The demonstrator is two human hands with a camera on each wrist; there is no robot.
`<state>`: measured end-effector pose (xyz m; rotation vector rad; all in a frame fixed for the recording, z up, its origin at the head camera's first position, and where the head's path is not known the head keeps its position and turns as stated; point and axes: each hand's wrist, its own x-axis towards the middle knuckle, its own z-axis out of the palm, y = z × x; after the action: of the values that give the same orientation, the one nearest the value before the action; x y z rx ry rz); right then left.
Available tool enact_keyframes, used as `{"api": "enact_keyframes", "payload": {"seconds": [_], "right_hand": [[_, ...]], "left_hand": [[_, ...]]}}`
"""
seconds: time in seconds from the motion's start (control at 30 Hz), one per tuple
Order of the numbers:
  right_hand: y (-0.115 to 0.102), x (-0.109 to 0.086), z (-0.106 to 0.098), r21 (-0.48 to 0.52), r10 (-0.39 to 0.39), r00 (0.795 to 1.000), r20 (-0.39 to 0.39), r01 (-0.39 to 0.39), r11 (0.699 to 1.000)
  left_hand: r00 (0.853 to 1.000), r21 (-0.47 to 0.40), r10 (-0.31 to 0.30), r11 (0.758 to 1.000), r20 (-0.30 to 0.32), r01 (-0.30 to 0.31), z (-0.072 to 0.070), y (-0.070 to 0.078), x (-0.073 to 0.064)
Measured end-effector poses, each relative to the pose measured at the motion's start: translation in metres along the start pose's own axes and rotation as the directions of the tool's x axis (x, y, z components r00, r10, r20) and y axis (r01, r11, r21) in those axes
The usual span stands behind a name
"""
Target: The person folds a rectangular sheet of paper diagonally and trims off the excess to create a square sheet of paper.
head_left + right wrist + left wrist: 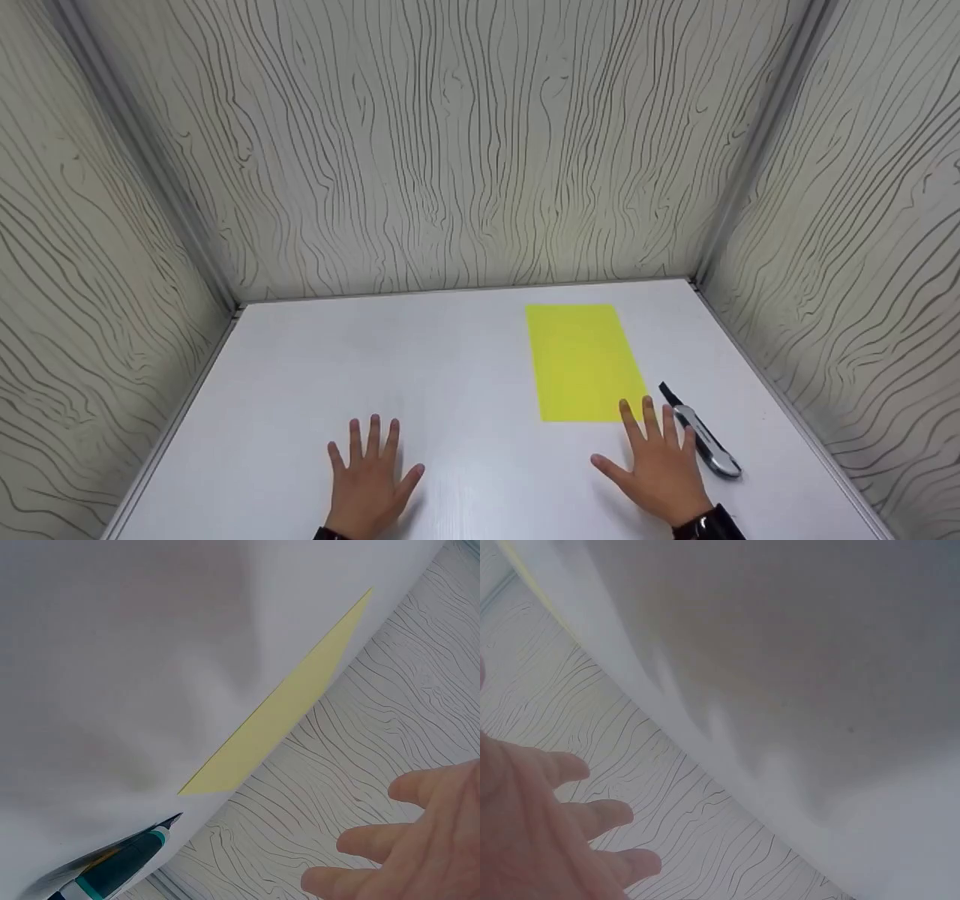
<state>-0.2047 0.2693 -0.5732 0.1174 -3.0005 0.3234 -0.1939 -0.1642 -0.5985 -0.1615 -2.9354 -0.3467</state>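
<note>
From my screen, the white counter point(465, 367) looks smooth with a soft sheen. At right I see a matt, paper-like yellow sheet point(585, 360) and a cutter point(707, 442) with a glossy, metallic-looking casing. The far wall point(450, 150) bears printed wood grain.

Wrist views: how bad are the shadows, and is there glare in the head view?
Left wrist: a broad, soft shadow with finger-like edges darkens the white table; right wrist: another blurry shadow, with the yellow sheet paler than in the head view; head: mild sheen between the left hand and right hand, yellow sheet edges clear.
</note>
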Motion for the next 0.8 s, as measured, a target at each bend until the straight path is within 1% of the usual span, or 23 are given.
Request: {"api": "enact_keyframes", "payload": {"seconds": [0.1, 0.2, 0.37, 0.53, 0.6, 0.7, 0.8], "right_hand": [[0.001, 0.01, 0.003, -0.01, -0.02, 1.0, -0.006, 0.02, 1.0], [0.001, 0.021, 0.008, -0.026, -0.038, 0.999, 0.011, 0.038, 0.999], [0.0, 0.038, 0.014, -0.023, -0.055, 0.998, 0.031, 0.056, 0.998], [-0.001, 0.06, 0.022, 0.01, -0.059, 0.998, 0.036, 0.059, 0.998], [0.0, 0.069, 0.028, 0.034, -0.054, 0.998, 0.039, 0.052, 0.998], [0.001, 0.081, 0.037, 0.074, -0.042, 0.998, 0.053, 0.038, 0.997], [-0.001, 0.09, 0.043, 0.104, -0.042, 0.998, 0.053, 0.036, 0.994]], "left_hand": [[1.0, -0.01, 0.003, 1.0, 0.007, -0.003, 0.001, 0.003, -0.001], [1.0, -0.009, 0.012, 1.0, 0.008, -0.012, 0.002, 0.007, -0.002], [0.999, 0.019, 0.042, 0.999, -0.028, -0.042, 0.008, 0.011, -0.005], [0.998, 0.023, 0.05, 0.999, -0.022, -0.05, 0.011, 0.013, -0.006], [0.999, 0.024, 0.045, 0.999, -0.013, -0.044, 0.011, 0.015, -0.007], [0.999, 0.034, 0.036, 0.999, -0.016, -0.035, 0.013, 0.016, -0.007], [1.0, 0.046, 0.024, 0.999, -0.01, -0.024, 0.013, 0.016, -0.006]]}}
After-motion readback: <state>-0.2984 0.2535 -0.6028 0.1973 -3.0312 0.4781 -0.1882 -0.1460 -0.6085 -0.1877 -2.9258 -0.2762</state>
